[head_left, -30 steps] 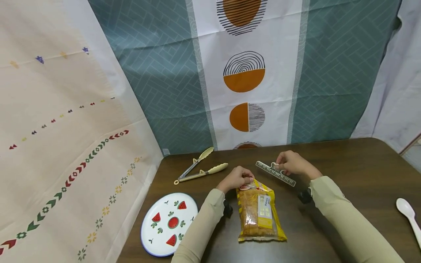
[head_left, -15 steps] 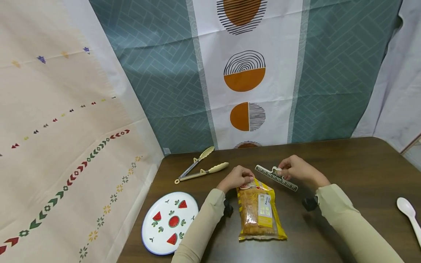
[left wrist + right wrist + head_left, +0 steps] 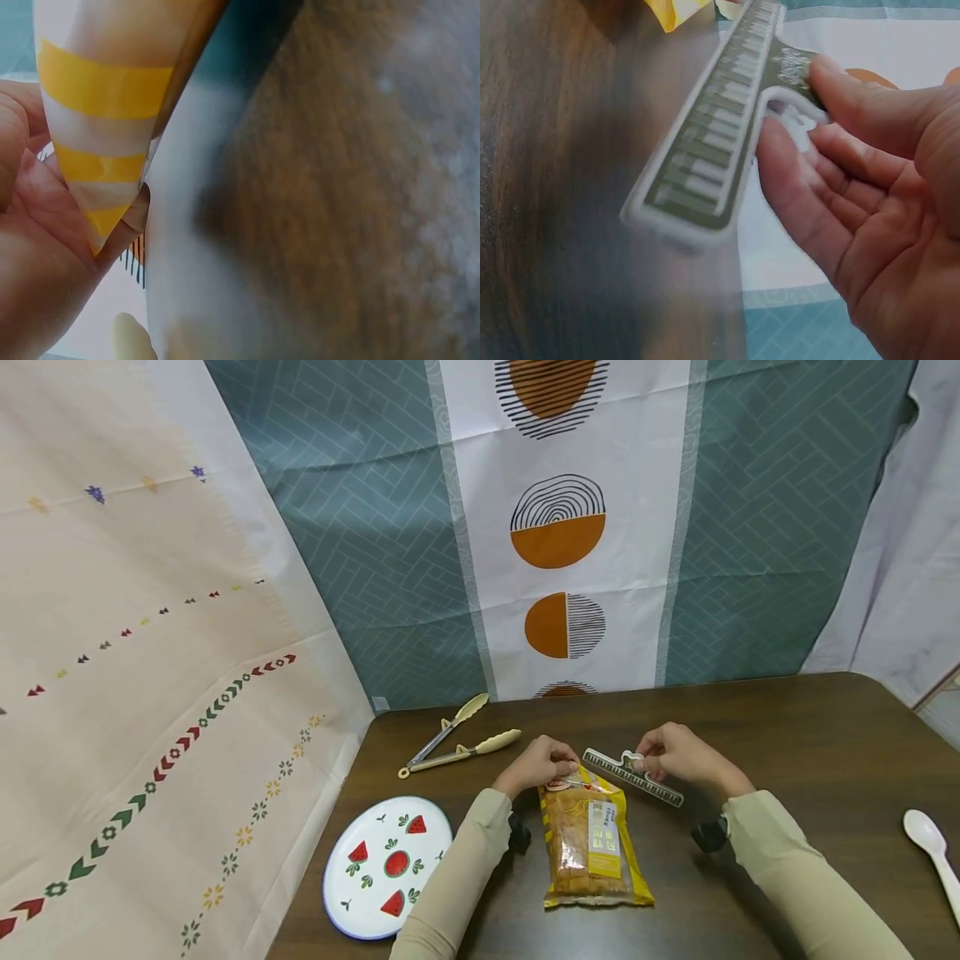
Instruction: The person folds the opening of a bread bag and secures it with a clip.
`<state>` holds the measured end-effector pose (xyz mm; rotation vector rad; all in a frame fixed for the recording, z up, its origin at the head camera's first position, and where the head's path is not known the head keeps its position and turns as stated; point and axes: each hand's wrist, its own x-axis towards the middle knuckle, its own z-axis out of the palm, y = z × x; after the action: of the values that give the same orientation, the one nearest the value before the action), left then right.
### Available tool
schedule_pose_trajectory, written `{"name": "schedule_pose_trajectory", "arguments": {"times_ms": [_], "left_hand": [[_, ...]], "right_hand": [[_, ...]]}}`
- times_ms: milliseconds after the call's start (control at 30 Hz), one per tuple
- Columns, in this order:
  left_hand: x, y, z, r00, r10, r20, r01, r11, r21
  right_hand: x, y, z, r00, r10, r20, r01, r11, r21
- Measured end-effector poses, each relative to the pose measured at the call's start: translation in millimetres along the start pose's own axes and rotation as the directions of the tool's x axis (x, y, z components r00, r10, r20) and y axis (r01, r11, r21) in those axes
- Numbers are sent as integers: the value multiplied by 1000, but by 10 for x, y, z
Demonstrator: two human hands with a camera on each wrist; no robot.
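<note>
A yellow and clear bag of bread [image 3: 585,843] lies on the dark wooden table, its label facing up. My left hand [image 3: 538,767] pinches the bag's far end; in the left wrist view the yellow-striped side of the bag [image 3: 105,94] rises between thumb and fingers. To the right, my right hand [image 3: 690,760] holds a long clip with a piano-key pattern [image 3: 633,777] by its handle. The clip's left end is close to the bag's far end. In the right wrist view the thumb presses one side of the handle of the clip [image 3: 712,142].
Tongs with cream tips [image 3: 457,752] lie spread at the back left. A white plate with watermelon pictures [image 3: 352,902] is at the left, partly behind the left sleeve. A white spoon [image 3: 926,835] lies at the far right. Patterned cloth [image 3: 555,610] hangs behind the table.
My right hand has shifted slightly right and toward the near side with the clip, which sits lower in view. My left hand and the bag have stayed in place.
</note>
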<state>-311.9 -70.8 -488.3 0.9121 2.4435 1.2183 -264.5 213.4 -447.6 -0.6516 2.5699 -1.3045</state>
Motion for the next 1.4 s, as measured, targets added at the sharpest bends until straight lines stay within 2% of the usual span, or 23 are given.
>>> {"name": "schedule_pose_trajectory", "arguments": {"times_ms": [133, 333, 700, 967, 1133, 1400], "left_hand": [[-6, 12, -7, 1000, -2, -7, 2, 1000, -14], [-22, 43, -15, 999, -11, -38, 9, 998, -56], [-6, 97, -48, 999, 14, -31, -15, 999, -52], [-25, 87, -53, 999, 5, -45, -7, 998, -55], [-31, 85, -64, 998, 22, -51, -26, 997, -75], [-45, 89, -79, 998, 20, -52, -25, 996, -80]], "right_hand": [[-8, -1, 21, 999, -40, -9, 40, 999, -13], [-18, 0, 51, 997, -80, 24, 80, 997, -3], [19, 37, 95, 994, -80, 68, 79, 997, 19], [18, 41, 140, 996, -65, 65, 62, 997, 37], [20, 12, 143, 996, -61, 71, 57, 997, 48], [28, 16, 147, 993, -64, 102, 55, 995, 85]]}}
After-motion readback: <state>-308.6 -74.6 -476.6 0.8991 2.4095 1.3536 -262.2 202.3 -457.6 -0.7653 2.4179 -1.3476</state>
